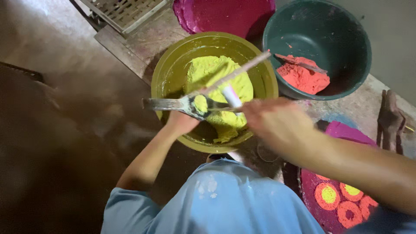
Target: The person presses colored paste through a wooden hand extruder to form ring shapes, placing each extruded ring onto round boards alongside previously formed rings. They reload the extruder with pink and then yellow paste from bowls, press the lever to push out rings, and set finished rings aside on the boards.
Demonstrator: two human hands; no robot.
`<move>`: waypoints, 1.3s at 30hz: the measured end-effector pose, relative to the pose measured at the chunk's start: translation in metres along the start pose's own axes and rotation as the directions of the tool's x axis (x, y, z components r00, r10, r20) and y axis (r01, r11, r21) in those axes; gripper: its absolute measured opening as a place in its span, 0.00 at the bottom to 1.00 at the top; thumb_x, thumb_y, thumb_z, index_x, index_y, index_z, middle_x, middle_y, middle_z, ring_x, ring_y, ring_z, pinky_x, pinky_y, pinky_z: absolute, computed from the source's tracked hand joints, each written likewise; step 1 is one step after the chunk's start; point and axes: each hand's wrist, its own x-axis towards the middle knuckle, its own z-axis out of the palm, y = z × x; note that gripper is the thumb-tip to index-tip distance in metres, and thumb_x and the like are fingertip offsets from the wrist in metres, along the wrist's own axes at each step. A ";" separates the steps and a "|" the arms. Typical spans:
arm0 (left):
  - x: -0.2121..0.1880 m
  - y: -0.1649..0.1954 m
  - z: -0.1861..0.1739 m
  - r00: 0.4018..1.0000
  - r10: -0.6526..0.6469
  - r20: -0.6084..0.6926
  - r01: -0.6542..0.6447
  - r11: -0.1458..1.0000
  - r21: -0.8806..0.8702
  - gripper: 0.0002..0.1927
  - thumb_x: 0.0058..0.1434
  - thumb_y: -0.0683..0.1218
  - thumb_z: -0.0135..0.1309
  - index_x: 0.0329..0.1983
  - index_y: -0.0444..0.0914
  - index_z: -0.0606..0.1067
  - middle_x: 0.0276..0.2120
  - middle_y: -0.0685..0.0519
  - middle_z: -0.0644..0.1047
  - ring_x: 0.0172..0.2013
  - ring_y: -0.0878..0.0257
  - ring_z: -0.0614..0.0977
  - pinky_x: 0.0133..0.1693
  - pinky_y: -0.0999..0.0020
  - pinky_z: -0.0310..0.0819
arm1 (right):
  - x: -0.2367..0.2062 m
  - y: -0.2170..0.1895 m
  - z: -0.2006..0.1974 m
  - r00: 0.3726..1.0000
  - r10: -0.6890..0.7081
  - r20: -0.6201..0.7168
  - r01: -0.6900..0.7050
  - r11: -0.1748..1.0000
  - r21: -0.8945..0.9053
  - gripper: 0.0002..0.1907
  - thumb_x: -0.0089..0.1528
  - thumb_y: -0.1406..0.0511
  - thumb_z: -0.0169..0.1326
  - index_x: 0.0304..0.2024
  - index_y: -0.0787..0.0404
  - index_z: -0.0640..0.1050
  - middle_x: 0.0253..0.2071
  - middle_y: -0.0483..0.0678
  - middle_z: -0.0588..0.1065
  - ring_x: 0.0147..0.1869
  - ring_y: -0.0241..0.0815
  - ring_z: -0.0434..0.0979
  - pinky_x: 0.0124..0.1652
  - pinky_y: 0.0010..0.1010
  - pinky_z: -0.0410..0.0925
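An olive-green bowl (164,73) holds a mound of yellow-green paste (216,71). My left hand (181,122) is at the bowl's near rim and grips a flat metal trowel (167,104), whose blade carries a lump of the paste. Blurred by motion, my right hand (277,125) is over the bowl's right rim. It holds a long thin stick (236,74) that slants up to the right across the paste. A short white and pink piece (230,95) shows at its fingers.
Behind to the right stands a dark green bowl (346,34) with orange-red paste (303,78) and a tool in it. A magenta bowl (225,15) is at the back. A purple round piece with orange and yellow circles (338,199) lies lower right. A slatted crate (125,11) is top left.
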 end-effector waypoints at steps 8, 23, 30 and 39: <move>0.004 0.010 -0.003 0.993 0.049 -0.110 -0.067 0.984 -0.166 0.43 0.53 0.49 0.63 0.73 0.43 0.62 0.58 0.44 0.74 0.55 0.49 0.79 0.58 0.57 0.73 | 0.055 -0.028 0.016 0.997 -0.076 -0.028 0.070 0.982 -0.175 0.13 0.57 0.63 0.52 0.42 0.64 0.76 0.32 0.48 0.77 0.31 0.43 0.82 0.27 0.34 0.72; 0.015 0.000 -0.022 0.825 0.094 -0.557 -0.158 0.985 -0.068 0.35 0.56 0.47 0.63 0.66 0.43 0.63 0.67 0.36 0.61 0.59 0.48 0.75 0.61 0.51 0.70 | 0.048 -0.032 0.086 0.909 0.414 -0.042 -0.182 0.485 0.856 0.24 0.67 0.66 0.53 0.66 0.54 0.73 0.47 0.58 0.80 0.42 0.52 0.85 0.43 0.38 0.74; 0.042 -0.032 -0.035 0.689 -0.721 0.074 0.091 -0.015 -0.996 0.29 0.74 0.60 0.50 0.64 0.31 0.70 0.49 0.32 0.72 0.42 0.42 0.69 0.46 0.39 0.51 | 0.028 -0.052 0.141 0.942 0.333 0.041 -0.132 0.257 0.957 0.22 0.66 0.68 0.53 0.63 0.53 0.75 0.46 0.56 0.82 0.47 0.49 0.86 0.49 0.33 0.74; 0.007 -0.009 0.037 0.970 -0.138 0.199 0.191 -0.068 -0.979 0.07 0.62 0.40 0.58 0.38 0.33 0.71 0.32 0.55 0.70 0.36 0.62 0.72 0.41 0.66 0.68 | 0.003 -0.004 0.132 0.898 0.311 -0.313 0.061 0.615 0.786 0.35 0.64 0.63 0.53 0.73 0.62 0.63 0.64 0.65 0.71 0.66 0.64 0.73 0.63 0.46 0.66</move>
